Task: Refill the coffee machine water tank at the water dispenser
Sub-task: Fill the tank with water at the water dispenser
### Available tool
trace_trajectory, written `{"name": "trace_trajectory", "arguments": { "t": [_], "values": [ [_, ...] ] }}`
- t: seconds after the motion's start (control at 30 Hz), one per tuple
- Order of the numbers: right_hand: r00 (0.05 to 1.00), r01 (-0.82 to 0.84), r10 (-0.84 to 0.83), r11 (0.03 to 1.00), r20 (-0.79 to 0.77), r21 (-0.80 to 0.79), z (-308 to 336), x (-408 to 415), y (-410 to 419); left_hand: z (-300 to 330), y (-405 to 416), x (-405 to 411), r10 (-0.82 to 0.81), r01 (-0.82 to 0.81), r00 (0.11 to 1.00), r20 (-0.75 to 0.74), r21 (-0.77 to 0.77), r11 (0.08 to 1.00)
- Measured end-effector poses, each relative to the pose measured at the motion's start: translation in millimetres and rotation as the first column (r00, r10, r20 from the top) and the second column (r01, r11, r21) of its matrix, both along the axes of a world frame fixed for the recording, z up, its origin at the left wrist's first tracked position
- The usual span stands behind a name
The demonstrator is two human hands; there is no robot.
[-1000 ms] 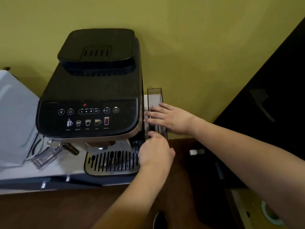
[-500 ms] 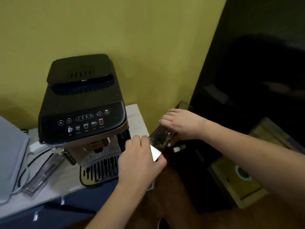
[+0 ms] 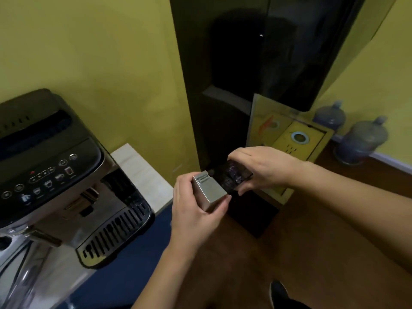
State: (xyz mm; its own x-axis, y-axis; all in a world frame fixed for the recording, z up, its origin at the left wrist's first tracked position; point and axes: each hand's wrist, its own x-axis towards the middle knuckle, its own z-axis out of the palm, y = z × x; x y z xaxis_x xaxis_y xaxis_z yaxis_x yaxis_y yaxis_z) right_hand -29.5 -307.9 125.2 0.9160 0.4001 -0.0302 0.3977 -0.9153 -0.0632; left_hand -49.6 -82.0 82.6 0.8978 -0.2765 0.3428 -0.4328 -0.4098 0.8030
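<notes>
— Looking at the long, narrow water tank with its silver metal front end and dark clear plastic body (image 3: 219, 186): where is it?

— In the air, off the black and silver coffee machine (image 3: 60, 175), carried between both hands in front of the tall glossy black water dispenser (image 3: 240, 85). It is to the right of the pale surface (image 3: 142, 172) the machine stands on.

— How does its long axis run?

— From the silver end, nearest the person and low on the left, up and away to the right toward the dispenser. It looks roughly level, though blur makes the tilt hard to judge.

— And the hands?

— The left hand (image 3: 196, 210) is closed around the silver end, thumb on one side and fingers wrapping under. The right hand (image 3: 260, 169) is clamped over the far, dark end, fingers curled above and thumb below. Neither has a free finger showing.

— Which is nearer the dispenser?

— The right hand, by my reading. The dark recess of the dispenser lies up and beyond it, so the tank would likely go far end first, or be turned upright under the outlet. I cannot make out a tap or button in that dark panel.

— Anything beside it?

— A yellow box (image 3: 296, 141) just to the right, and two bluish water bottles (image 3: 356, 139) on the floor farther off.
</notes>
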Motion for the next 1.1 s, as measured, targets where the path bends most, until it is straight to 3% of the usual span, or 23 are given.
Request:
{"name": "trace_trajectory", "arguments": {
  "t": [0.2,0.3,0.43,0.53,0.73,0.97,1.1],
  "values": [
    [0.996,0.049,-0.060,0.986,0.065,0.158,-17,-30,-78,9,-87,-25,0.033,-0.054,0.973,0.229,0.086,0.995],
    [0.980,0.183,-0.195,0.950,0.025,0.252,-41,-52,-112,2,-136,-32,0.049,-0.092,0.958,0.283,0.138,0.986],
    [0.913,0.389,-0.398,0.790,-0.087,0.474,-78,-78,-136,-4,-184,-43,0.084,-0.129,0.959,0.270,0.153,0.980],
    [0.836,0.535,-0.497,0.649,-0.230,0.542,-97,-89,-145,-9,-207,-50,0.116,-0.158,0.961,0.252,0.152,0.976],
    [0.793,0.600,-0.496,0.537,-0.354,0.592,-123,-87,-166,-18,-245,-35,0.112,-0.164,0.971,0.210,0.252,0.954],
    [0.846,0.532,-0.327,0.567,-0.421,0.629,-145,-68,-221,-19,-313,-21,0.170,-0.261,0.956,0.240,0.422,0.868],
    [0.818,0.553,-0.197,0.527,-0.540,0.645,-138,-54,-262,-23,-358,-13,0.274,-0.363,0.930,0.244,0.495,0.790]
  ]
}}
